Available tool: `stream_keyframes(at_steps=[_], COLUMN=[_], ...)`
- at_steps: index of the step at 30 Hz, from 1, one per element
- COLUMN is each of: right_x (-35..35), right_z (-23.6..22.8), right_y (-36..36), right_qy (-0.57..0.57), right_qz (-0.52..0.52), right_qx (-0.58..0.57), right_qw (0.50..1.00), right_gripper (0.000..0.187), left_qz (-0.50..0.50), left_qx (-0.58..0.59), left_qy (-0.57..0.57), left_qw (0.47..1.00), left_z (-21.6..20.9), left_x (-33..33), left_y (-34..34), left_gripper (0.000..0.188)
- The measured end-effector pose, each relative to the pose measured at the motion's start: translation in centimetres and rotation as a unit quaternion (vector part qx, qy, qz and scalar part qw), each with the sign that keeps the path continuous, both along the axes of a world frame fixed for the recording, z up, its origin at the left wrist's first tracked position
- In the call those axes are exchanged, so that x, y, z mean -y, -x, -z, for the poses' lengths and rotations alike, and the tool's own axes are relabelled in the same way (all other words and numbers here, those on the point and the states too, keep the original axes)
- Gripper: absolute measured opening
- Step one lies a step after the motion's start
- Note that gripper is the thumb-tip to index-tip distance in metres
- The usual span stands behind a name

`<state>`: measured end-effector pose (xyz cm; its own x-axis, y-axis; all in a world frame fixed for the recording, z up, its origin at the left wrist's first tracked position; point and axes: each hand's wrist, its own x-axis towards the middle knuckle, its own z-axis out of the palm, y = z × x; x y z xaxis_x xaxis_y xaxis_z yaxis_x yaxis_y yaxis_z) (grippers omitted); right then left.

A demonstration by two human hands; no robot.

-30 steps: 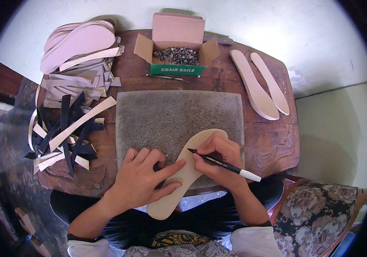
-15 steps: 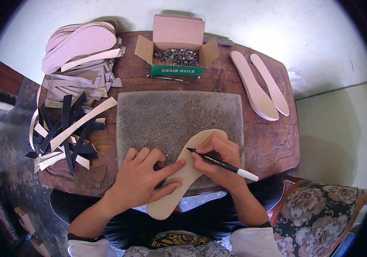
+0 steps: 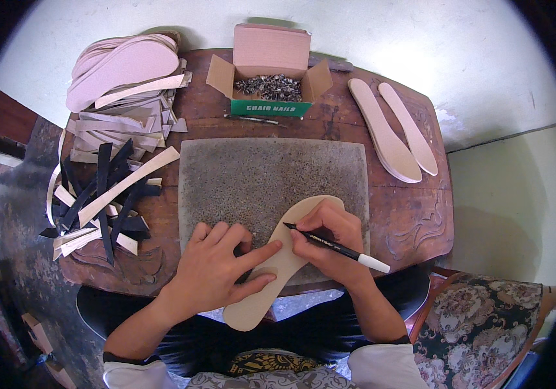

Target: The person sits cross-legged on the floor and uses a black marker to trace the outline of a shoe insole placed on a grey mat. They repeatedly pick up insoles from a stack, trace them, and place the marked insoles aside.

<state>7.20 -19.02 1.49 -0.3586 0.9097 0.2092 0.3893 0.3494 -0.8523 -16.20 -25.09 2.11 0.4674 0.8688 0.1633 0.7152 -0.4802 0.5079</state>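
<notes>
Head: insole [image 3: 284, 264] seemingly against right hand [image 3: 338, 227]

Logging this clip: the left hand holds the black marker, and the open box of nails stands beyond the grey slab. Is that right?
Not quite: the head view shows the right hand holding the black marker. The rest stands: the open box of nails is beyond the grey slab.

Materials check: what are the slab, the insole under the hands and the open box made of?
Slab: probably stone or concrete, matte; speckled, pitted-looking gray face.
Insole: perhaps fiberboard, matte; even beige surface, flat shape.
Open box: likely cardboard; thin, folded brown flaps, smooth green front.
</notes>
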Motion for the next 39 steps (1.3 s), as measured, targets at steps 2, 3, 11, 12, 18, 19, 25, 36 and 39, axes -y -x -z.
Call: stream_keyframes(at_steps=[2,3,11,12,18,19,25,36,39], right_x=[0.00,-0.01,0.12,0.06,-0.05,0.02,-0.13,-0.09,0.07], right_z=[-0.09,-0.02,0.17,0.15,-0.02,-0.09,0.19,0.41,0.85], right_y=[0.06,0.03,-0.06,-0.08,0.01,-0.01,-0.11,-0.16,-0.23], right_qy=[0.000,-0.003,0.015,0.007,-0.006,0.003,-0.016,0.000,0.050], right_qz=[0.001,-0.001,0.000,-0.002,-0.003,-0.001,-0.005,0.001,0.029], right_qx=[0.004,0.003,-0.004,-0.002,0.004,0.004,0.006,-0.022,-0.060], right_qw=[1.000,1.000,1.000,1.000,1.000,1.000,1.000,1.000,0.997], right_gripper=[0.019,0.019,0.019,0.019,0.018,0.018,0.018,0.019,0.019], left_qz=[-0.001,-0.001,-0.001,-0.001,-0.003,-0.003,-0.003,-0.006,0.000], left_qx=[0.004,0.006,0.001,0.001,-0.002,-0.003,-0.004,0.003,-0.003], left_qy=[0.001,0.002,0.000,-0.001,-0.001,-0.001,-0.003,-0.001,0.005], left_qw=[1.000,1.000,1.000,1.000,1.000,1.000,1.000,1.000,1.000], left_z=[0.11,0.15,-0.09,-0.15,-0.07,-0.02,0.09,-0.01,0.05], left_x=[0.02,0.03,0.00,-0.02,0.01,0.01,0.05,0.08,-0.03], left_y=[0.03,0.04,0.00,-0.01,0.02,0.01,-0.03,-0.02,0.02], left_gripper=[0.051,0.051,0.051,0.051,0.051,0.051,0.051,0.051,0.051])
